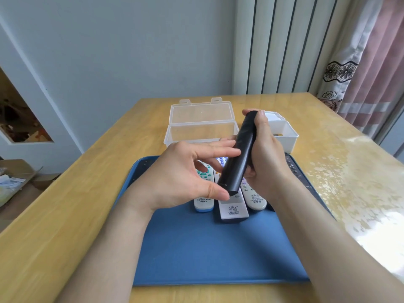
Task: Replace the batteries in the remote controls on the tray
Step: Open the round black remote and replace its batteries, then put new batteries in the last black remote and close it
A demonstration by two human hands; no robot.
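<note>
- black remote (239, 154): smooth buttonless side up, lifted over the tray, tilted, far end higher; right hand (265, 149) grips it, left hand (185, 173) has its thumb at the near end and straight fingers on the side
- blue tray (196, 248): flat, rounded corners
- white remote with blue end (204, 201): face up on tray, green buttons, leftmost
- dark-bodied remote with white face (232, 209): middle, reaches nearest
- grey-white remote (254, 197): rightmost; all three close side by side, far ends hidden
</note>
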